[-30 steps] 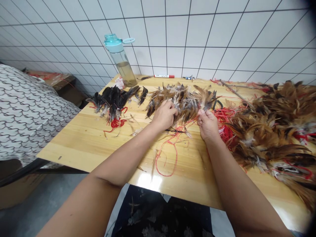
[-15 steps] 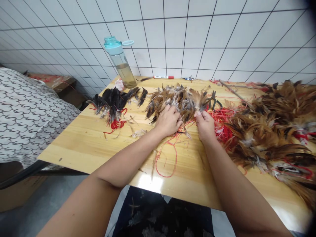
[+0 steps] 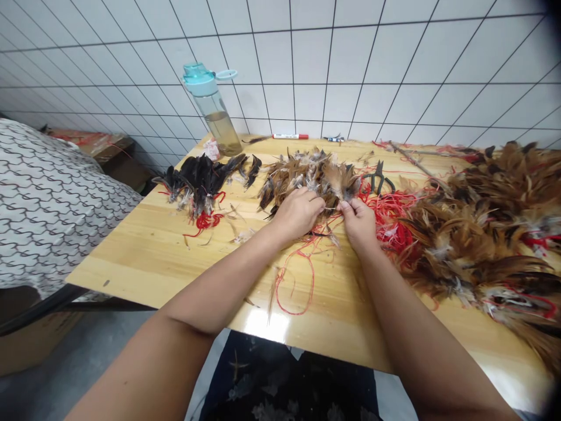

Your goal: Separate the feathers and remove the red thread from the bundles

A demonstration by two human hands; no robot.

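My right hand [image 3: 359,222] pinches a small bunch of brown feathers [image 3: 339,180] by its base, with the plumes fanned upward. A thin pale quill [image 3: 331,209] runs from that base to the fingertips of my left hand [image 3: 298,211], which are closed on its end. Just beyond my left hand lies a pile of brown and grey feathers [image 3: 284,175]. Red string [image 3: 307,257] trails beneath and in front of both hands, one loop lying on the wooden table [image 3: 175,263]. Close to my right hand is a heap of tangled red string [image 3: 394,219].
Dark-handled scissors [image 3: 379,178] lie behind the red heap. Large piles of brown feathers [image 3: 464,240] cover the right side. Black feathers [image 3: 204,181] tied with red string lie at left, near a bottle [image 3: 219,123]. A marker [image 3: 290,137] rests by the tiled wall.
My right hand has moved left with the feather bunch, closer to my left hand. A pale quill now shows between the fingertips, and more of the scissors is visible.
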